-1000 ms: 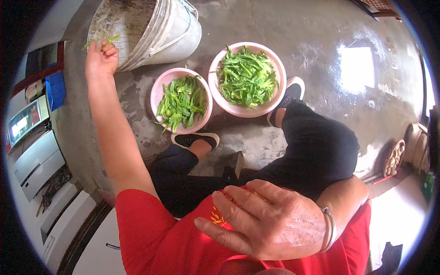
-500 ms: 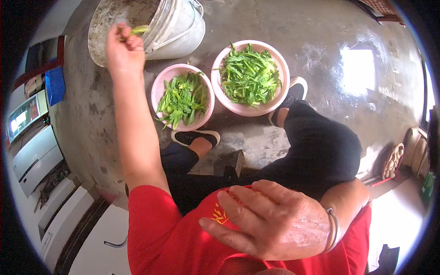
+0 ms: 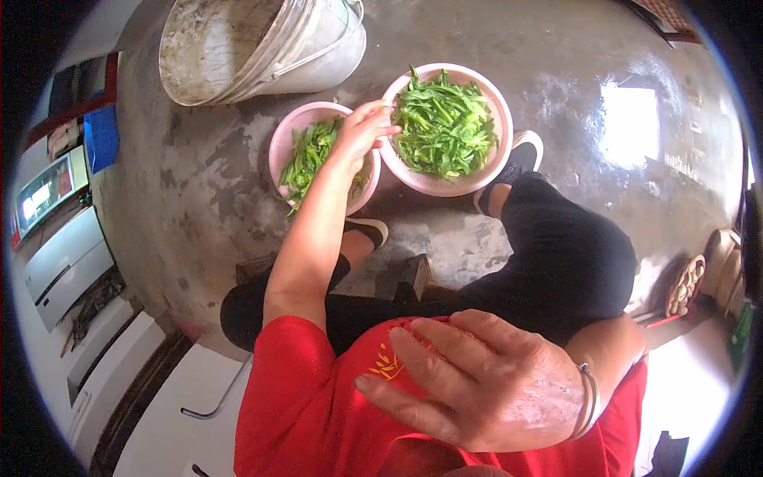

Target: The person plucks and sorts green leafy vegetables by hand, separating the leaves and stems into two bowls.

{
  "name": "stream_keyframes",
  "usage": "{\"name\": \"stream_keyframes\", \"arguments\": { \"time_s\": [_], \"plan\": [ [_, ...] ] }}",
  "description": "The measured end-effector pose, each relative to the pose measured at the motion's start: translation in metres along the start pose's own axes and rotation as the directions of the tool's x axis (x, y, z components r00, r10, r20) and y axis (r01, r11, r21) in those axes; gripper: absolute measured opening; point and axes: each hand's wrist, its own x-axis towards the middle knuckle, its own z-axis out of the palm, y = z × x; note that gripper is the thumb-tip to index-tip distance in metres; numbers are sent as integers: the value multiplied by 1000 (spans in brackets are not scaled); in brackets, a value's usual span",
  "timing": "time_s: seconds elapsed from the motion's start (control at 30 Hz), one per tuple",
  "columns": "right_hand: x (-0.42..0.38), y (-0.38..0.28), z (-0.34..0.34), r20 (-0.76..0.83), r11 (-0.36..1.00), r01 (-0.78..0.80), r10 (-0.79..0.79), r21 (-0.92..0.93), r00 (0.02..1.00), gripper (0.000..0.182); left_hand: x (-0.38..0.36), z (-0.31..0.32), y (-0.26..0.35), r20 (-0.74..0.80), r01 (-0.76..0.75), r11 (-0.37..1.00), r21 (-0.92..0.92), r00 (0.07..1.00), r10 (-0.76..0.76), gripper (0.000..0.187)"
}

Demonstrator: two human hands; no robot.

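Note:
My left hand [image 3: 364, 133] is above the gap between two pink baskets, its fingers stretched toward the left rim of the larger one. Nothing shows in it. The larger pink basket [image 3: 505, 119] is heaped with green leafy vegetables [image 3: 445, 123]. To its left, the smaller pink basket [image 3: 280, 151] holds a smaller pile of similar leaves [image 3: 306, 155], partly hidden by my left forearm. My right hand [image 3: 497, 381], with a bracelet at the wrist, is raised close before the red shirt. Its fingers are spread and hold nothing.
A dirty white bucket [image 3: 318, 67] lies tilted on its side at the upper left of the wet concrete floor [image 3: 556, 56]. My shoes [image 3: 520, 155] and black-trousered legs flank the baskets. A beaded woven item [image 3: 685, 286] stands at the right.
My left hand has moved right, from the bucket's mouth to the larger basket's edge. The yellowish-green leaf it held is no longer seen in it. My right hand keeps its pose.

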Motion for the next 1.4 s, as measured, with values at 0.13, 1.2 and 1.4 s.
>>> {"name": "stream_keyframes", "arguments": {
  "time_s": [0.13, 1.2, 1.4],
  "plan": [
    [2, 2, 1, -16, 999, 3, -3, -35, 1000, 43, 21, -83, -39, -326, -74, 993, -95, 944, 39, 31],
    [18, 6, -4, 132, 999, 21, -17, -25, 991, 44, 57, -234, -206, -680, 438, 698, 567, 727, 96, 38],
    [17, 7, 1, 110, 1000, 20, -19, -9, 994, 42, 39, -203, -173, -592, 545, 617, 568, 791, -154, 41]
  ]
}}
